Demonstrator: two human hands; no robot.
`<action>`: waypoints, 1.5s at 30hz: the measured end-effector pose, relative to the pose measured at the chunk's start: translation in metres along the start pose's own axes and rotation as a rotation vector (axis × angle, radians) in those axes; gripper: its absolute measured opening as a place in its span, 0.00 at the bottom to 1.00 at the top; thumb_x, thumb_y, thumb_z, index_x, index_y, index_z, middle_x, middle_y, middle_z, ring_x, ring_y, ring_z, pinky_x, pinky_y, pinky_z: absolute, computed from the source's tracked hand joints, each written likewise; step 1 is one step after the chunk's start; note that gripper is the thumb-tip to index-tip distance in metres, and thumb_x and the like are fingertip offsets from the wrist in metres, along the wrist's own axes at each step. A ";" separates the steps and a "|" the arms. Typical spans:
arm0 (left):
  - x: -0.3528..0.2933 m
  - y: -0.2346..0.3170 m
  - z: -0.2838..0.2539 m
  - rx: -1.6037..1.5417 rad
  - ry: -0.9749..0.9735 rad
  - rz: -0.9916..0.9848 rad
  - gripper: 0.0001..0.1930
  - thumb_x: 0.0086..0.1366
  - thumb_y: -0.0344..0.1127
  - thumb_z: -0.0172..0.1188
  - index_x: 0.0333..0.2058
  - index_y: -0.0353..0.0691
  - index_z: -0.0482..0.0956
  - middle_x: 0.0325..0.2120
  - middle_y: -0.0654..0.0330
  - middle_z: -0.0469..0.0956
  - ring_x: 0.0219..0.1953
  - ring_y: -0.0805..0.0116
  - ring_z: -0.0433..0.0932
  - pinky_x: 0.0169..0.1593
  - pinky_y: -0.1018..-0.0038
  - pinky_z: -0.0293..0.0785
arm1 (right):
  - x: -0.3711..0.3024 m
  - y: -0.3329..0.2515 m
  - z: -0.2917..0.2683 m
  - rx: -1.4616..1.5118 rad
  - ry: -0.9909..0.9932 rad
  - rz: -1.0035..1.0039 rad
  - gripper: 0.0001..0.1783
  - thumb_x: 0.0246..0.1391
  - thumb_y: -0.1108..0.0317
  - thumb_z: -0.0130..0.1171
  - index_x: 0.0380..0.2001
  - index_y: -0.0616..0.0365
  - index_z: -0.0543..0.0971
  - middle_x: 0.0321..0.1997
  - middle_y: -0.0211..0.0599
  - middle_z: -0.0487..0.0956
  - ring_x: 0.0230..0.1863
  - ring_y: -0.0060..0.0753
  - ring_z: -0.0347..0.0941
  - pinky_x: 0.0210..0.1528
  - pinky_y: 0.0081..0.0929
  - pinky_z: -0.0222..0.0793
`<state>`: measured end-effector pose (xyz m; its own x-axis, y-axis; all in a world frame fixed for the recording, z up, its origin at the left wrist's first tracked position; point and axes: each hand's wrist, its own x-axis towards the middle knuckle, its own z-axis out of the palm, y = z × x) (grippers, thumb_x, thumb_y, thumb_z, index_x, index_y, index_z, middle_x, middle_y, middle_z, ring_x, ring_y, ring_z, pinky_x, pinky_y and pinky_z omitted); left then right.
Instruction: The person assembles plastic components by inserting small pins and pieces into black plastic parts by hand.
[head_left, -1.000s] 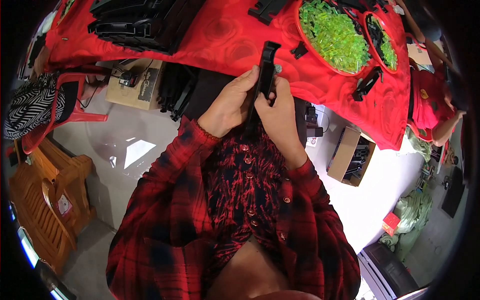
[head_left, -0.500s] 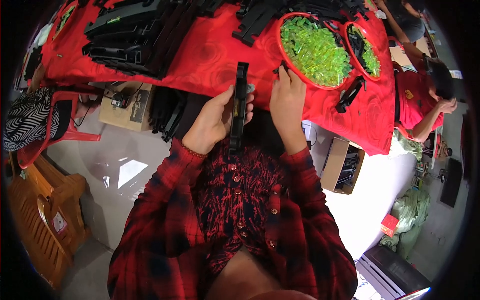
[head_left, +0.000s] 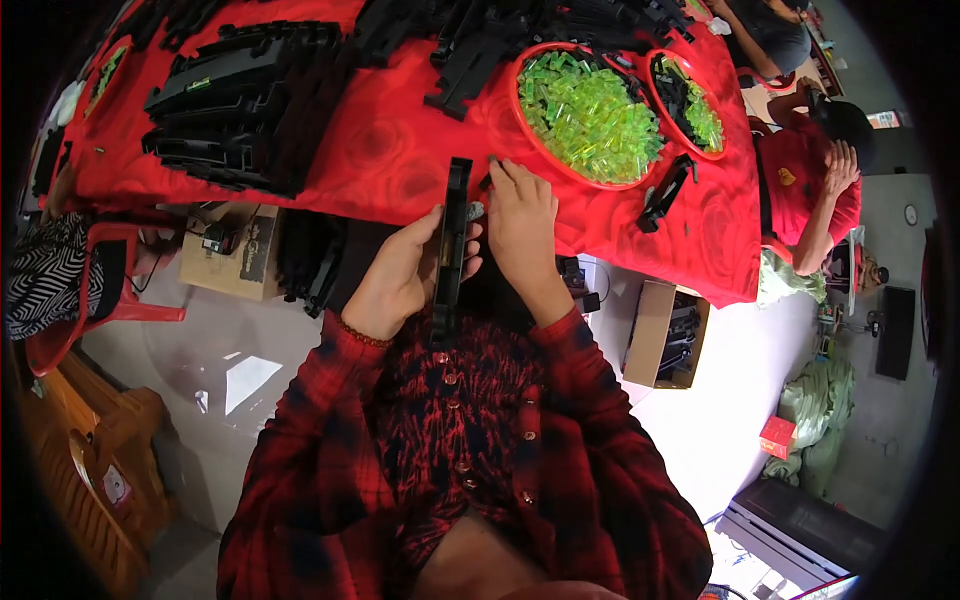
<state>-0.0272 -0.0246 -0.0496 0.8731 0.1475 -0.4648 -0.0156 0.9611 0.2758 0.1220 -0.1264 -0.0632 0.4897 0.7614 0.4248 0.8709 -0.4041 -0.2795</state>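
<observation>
A long, narrow black plastic part (head_left: 452, 250) stands nearly upright in front of my body, its channelled side showing. My left hand (head_left: 392, 280) grips it between thumb and fingers, with a small grey bit (head_left: 474, 211) at the fingertips. My right hand (head_left: 525, 225) is close by on the right, back of the hand up and fingers bent. At its fingertips, against the red cloth, a small black piece (head_left: 487, 182) shows; its kind is too small to make out. The right thumb is mostly hidden.
Stacked black plastic parts (head_left: 235, 110) lie on the red-covered table (head_left: 385, 130). A red basin (head_left: 520, 100) holds yellow-green clear pieces; a smaller basin (head_left: 655, 90) stands beside it. Another black part (head_left: 665, 195) lies near the edge. A person in red (head_left: 800, 180) is at the right.
The view has shifted, so the table sits lower and farther left. My right hand has come nearer the black part, bringing the small black piece toward it. The left hand keeps its grip.
</observation>
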 end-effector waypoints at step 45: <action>-0.007 -0.001 0.003 -0.015 0.064 0.073 0.17 0.70 0.40 0.58 0.52 0.35 0.77 0.40 0.62 0.80 0.38 0.73 0.77 0.41 0.74 0.75 | 0.012 0.014 0.005 0.187 0.093 0.112 0.07 0.54 0.73 0.63 0.34 0.61 0.75 0.33 0.45 0.75 0.31 0.51 0.74 0.32 0.40 0.72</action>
<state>-0.0320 -0.0276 -0.0442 0.8365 0.2313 -0.4967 -0.0857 0.9506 0.2985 0.1397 -0.1200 -0.0665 0.5920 0.6638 0.4571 0.7923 -0.3758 -0.4806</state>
